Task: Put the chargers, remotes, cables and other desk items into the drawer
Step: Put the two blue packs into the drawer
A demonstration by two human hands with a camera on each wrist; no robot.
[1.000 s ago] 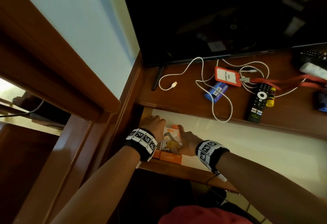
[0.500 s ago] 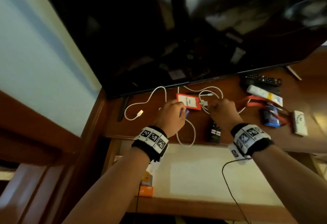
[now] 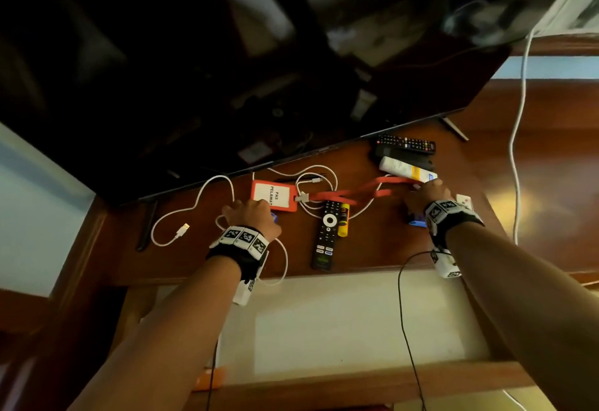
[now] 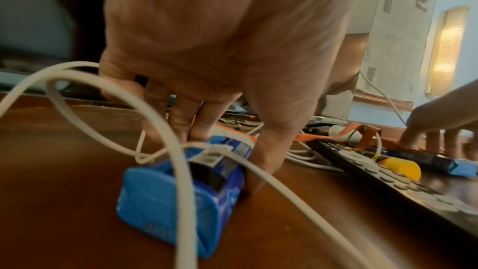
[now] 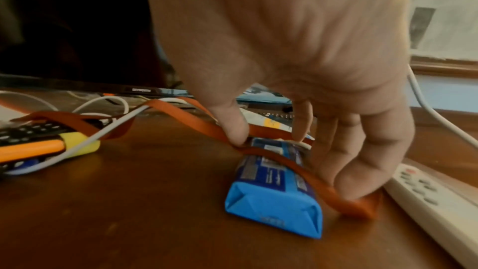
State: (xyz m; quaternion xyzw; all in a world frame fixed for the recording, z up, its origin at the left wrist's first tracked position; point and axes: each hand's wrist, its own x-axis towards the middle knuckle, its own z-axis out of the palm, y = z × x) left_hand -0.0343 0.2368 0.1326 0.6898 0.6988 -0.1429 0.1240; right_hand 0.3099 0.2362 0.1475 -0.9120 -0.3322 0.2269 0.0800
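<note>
Head view shows most of the work still ahead: the drawer (image 3: 324, 323) stands pulled out below the desk (image 3: 382, 248), and only an orange box (image 3: 210, 378) shows at its near left corner, the rest of its pale floor bare. Nearly everything else is still on the desk. The left hand (image 3: 251, 217) is down on a blue packet (image 4: 181, 187), fingers on one side and thumb on the other, clamped on it, with the white cable (image 3: 194, 213) looping over the packet's top. The right hand (image 3: 428, 196) is curled over a second blue packet (image 5: 274, 187), thumb and fingers closing on its sides, and the red lanyard (image 3: 350, 195) runs across that packet under the fingertips. Between the hands lie the black remote (image 3: 325, 235) with a yellow stick (image 3: 343, 224) beside it, and the orange badge holder (image 3: 275, 195) clipped to the lanyard. Further back are another dark remote (image 3: 405, 144) and a white tube (image 3: 405, 169); a white remote (image 5: 426, 197) lies just right of the right hand. I'd judge the cable and lanyard could drag along when the packets lift.
</note>
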